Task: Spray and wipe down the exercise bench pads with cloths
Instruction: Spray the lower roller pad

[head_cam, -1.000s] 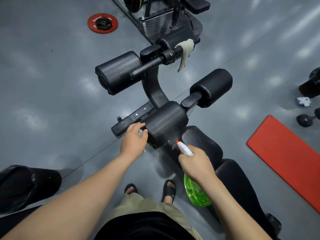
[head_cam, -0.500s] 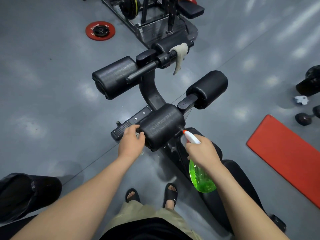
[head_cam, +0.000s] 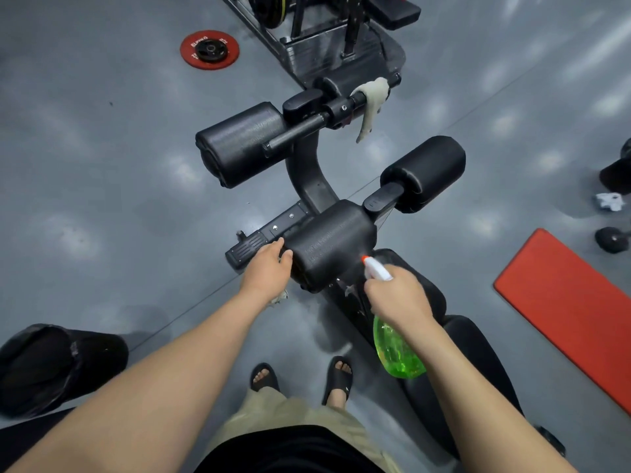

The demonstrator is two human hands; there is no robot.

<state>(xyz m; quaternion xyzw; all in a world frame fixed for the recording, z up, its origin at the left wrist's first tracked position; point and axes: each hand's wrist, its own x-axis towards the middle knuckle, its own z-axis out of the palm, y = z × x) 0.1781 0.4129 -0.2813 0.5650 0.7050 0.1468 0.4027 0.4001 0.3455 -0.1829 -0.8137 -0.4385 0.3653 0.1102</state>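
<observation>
My left hand [head_cam: 268, 268] rests against the left end of the nearest black roller pad [head_cam: 331, 240], holding a pale cloth [head_cam: 280, 297] of which only a scrap shows below the wrist. My right hand [head_cam: 397, 298] grips a green spray bottle [head_cam: 397, 353]. Its orange nozzle [head_cam: 365, 259] points at the right lower side of that pad. Two more roller pads stand beyond, one at the left [head_cam: 235, 148] and one at the right [head_cam: 426, 172]. A second pale cloth [head_cam: 372, 104] hangs over the far bar. The black seat pad [head_cam: 478, 353] lies under my right arm.
A red mat [head_cam: 573, 302] lies on the grey floor at the right, with a dumbbell [head_cam: 611, 238] beyond it. A red weight plate [head_cam: 209, 49] sits far left, near a black machine base [head_cam: 341, 39]. A black padded object [head_cam: 51, 363] is at my left.
My right hand has carried the spray bottle up and to the right along the near pad. My left hand has stayed on the pad's left end.
</observation>
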